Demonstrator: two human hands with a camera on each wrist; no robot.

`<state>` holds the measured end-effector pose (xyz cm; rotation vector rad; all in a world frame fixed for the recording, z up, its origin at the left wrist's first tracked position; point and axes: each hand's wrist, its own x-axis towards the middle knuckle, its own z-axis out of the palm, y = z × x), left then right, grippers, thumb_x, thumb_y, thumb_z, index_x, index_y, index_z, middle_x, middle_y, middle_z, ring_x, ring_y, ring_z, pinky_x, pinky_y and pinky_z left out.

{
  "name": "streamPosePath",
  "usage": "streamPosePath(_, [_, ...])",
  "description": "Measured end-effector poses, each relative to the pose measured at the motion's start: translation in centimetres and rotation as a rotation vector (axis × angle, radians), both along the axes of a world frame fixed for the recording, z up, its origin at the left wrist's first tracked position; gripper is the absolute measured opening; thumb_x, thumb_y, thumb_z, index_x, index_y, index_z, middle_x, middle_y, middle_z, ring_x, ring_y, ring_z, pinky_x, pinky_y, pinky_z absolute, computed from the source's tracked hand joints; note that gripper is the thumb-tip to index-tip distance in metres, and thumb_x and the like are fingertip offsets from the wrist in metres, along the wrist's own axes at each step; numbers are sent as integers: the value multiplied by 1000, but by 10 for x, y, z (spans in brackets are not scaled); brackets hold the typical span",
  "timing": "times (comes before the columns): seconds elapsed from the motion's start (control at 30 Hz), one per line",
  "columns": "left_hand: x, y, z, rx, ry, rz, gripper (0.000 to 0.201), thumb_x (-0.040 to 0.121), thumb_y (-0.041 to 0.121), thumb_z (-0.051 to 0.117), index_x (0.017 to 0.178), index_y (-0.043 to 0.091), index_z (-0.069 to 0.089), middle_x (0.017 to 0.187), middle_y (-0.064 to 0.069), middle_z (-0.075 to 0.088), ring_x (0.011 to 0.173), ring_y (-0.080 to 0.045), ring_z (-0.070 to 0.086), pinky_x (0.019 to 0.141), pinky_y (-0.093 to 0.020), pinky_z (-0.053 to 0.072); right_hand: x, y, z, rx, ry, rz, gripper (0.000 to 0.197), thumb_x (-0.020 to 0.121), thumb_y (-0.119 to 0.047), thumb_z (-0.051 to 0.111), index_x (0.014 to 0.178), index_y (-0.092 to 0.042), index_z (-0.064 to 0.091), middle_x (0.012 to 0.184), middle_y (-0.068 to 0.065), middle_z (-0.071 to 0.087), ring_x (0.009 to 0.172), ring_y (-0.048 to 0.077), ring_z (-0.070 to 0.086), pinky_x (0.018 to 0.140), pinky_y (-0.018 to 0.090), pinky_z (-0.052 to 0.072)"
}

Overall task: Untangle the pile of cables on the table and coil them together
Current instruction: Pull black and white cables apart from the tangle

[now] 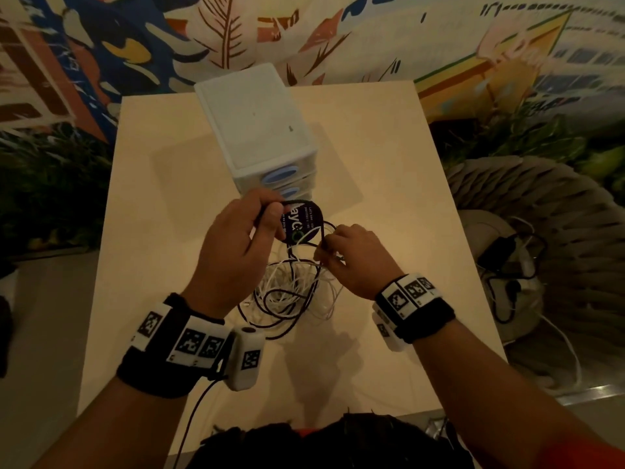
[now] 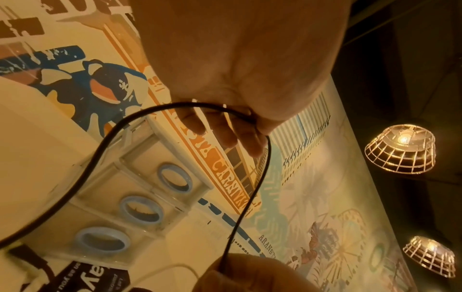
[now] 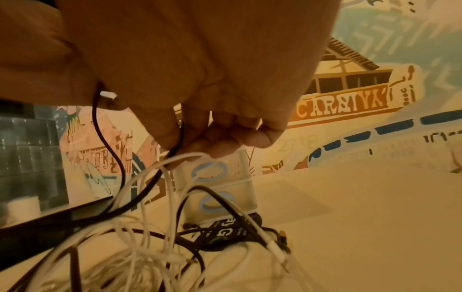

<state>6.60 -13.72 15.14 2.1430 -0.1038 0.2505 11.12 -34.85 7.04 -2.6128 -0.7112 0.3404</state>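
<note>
A tangled pile of white and black cables (image 1: 291,292) lies on the middle of the pale table (image 1: 389,184). My left hand (image 1: 267,211) is raised above the pile and pinches a black cable (image 2: 260,173) between thumb and fingers. That cable arcs across to my right hand (image 1: 326,247), which pinches it just above the pile. In the right wrist view the black cable (image 3: 110,146) hangs from my curled fingers (image 3: 225,130), with white cables (image 3: 155,197) looping below. A dark printed card (image 1: 301,223) lies under the stretched cable, beside the pile.
A white drawer unit (image 1: 257,126) with blue oval handles stands just behind the hands. A grey woven chair (image 1: 541,231) with a black adapter and white cables sits to the right of the table. A painted wall rises behind. Two wire lamps (image 2: 400,150) hang above.
</note>
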Motion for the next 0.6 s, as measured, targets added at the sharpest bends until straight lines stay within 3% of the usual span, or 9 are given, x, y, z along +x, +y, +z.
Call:
streamPosePath(0.07, [0, 5, -4, 163, -98, 78, 21, 104, 34, 55, 116, 20, 64, 97, 7, 65, 95, -19, 57, 84, -48, 48, -2, 1, 0, 5, -46, -29, 31, 102, -46, 47, 96, -23, 67, 90, -1, 63, 89, 26, 54, 75, 40, 41])
streamPosePath(0.13, [-2, 10, -5, 301, -223, 224, 32, 94, 33, 71, 118, 12, 65, 111, -5, 63, 102, -27, 54, 89, -43, 47, -3, -2, 4, 65, -61, -61, 32, 102, -48, 41, 97, -27, 65, 84, -5, 64, 89, 23, 53, 77, 39, 38])
streamPosePath(0.2, [-7, 11, -3, 372, -367, 327, 33, 88, 32, 78, 103, 5, 67, 103, -12, 63, 97, -33, 55, 84, -44, 45, -4, -3, 10, 118, -73, -78, 36, 101, -53, 35, 103, -31, 63, 83, -9, 65, 89, 20, 54, 78, 39, 37])
streamPosePath(0.27, [-14, 4, 0, 411, -439, 239, 29, 88, 37, 77, 83, 11, 65, 82, -5, 61, 81, -27, 55, 77, -43, 41, -6, -2, 16, 143, -102, -57, 37, 101, -54, 33, 104, -31, 63, 82, -13, 64, 86, 18, 53, 76, 36, 34])
streamPosePath(0.3, [-17, 0, 0, 417, -392, 130, 32, 90, 43, 75, 77, 16, 63, 72, 3, 58, 73, -20, 53, 75, -40, 39, -7, -1, 18, 149, -112, -40, 37, 101, -54, 34, 103, -30, 62, 82, -14, 63, 85, 18, 53, 76, 36, 33])
streamPosePath(0.37, [-19, -11, -2, 434, -132, -35, 40, 95, 62, 61, 73, 27, 61, 59, 12, 52, 62, -7, 49, 66, -34, 40, -8, 1, 22, 178, -134, -2, 34, 100, -51, 38, 105, -29, 64, 86, -13, 64, 85, 18, 53, 76, 37, 35])
streamPosePath(0.43, [-20, -20, -7, 427, 131, -25, 44, 94, 74, 45, 83, 34, 61, 59, 11, 54, 58, -2, 51, 56, -26, 38, -12, 4, 25, 221, -155, 41, 27, 98, -46, 45, 106, -29, 64, 92, -14, 66, 88, 18, 52, 78, 37, 37])
streamPosePath(0.53, [-16, -22, -12, 290, 225, 3, 31, 100, 63, 41, 99, 38, 59, 65, 14, 57, 63, 2, 55, 53, -21, 31, -16, 8, 29, 236, -132, 83, 22, 98, -44, 51, 103, -27, 64, 92, -15, 67, 94, 14, 52, 84, 33, 37])
streamPosePath(0.6, [-14, -19, -13, 238, 198, -36, 27, 105, 52, 41, 98, 35, 61, 67, 15, 59, 66, 1, 57, 57, -25, 37, -17, 10, 31, 229, -100, 97, 16, 98, -42, 57, 100, -27, 61, 92, -15, 67, 93, 12, 55, 86, 32, 39])
